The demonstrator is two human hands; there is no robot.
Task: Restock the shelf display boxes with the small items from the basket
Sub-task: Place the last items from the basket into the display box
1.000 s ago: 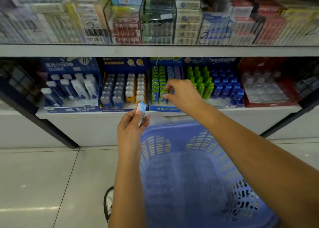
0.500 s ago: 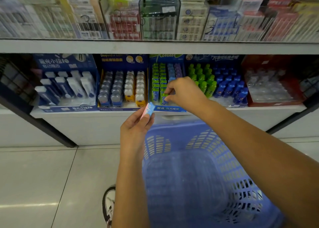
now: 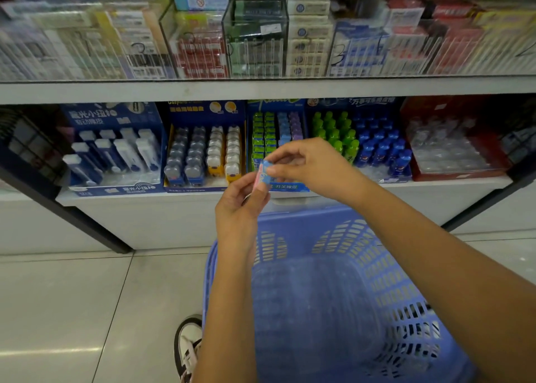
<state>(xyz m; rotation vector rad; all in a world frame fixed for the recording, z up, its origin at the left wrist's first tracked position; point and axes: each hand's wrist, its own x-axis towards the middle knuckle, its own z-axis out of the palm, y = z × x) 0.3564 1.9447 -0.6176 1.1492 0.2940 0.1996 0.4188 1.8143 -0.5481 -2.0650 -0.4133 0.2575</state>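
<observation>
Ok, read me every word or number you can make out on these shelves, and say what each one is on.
"开关橡皮": front lip of the middle display box.
"自动橡皮": header of the left blue box.
"10": red circle on the middle box's header.
"3": handwritten on a clear upper-shelf case.
Too blurred to read: the upper-shelf packs, the other headers, and the small item being held.

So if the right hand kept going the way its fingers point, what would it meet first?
The small blue-and-pink pack held by the left hand: the right hand points left at it and seems to pinch its top end.
</observation>
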